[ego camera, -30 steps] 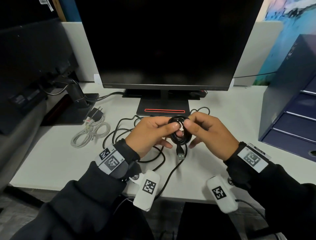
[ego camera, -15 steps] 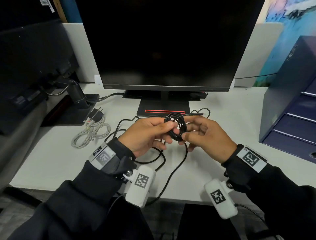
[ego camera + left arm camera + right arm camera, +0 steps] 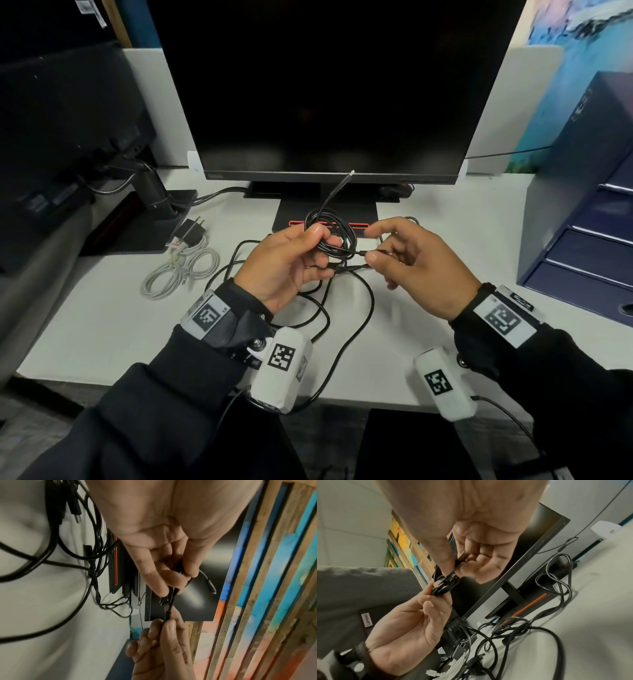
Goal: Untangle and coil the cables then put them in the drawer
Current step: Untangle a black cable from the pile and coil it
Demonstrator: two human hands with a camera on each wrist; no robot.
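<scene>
L hand (image 3: 287,263) pinching coil (image 3: 337,236), plug (image 3: 462,557) wrist-cam only

1. Left hand (image 3: 291,263): raised above desk, palm turned inward, thumb and curled fingers (image 3: 159,582) pinching black cable coil (image 3: 337,236).
2. Right hand (image 3: 414,267): level with left, thumb and forefinger pinching cable's plug end; other fingers loosely spread.

black cable (image 3: 337,236): smooth, rubbery sheen | desk (image 3: 102,325): matt white | monitor (image 3: 329,85): glossy black | panels (image 3: 274,574): rough painted wood
</scene>
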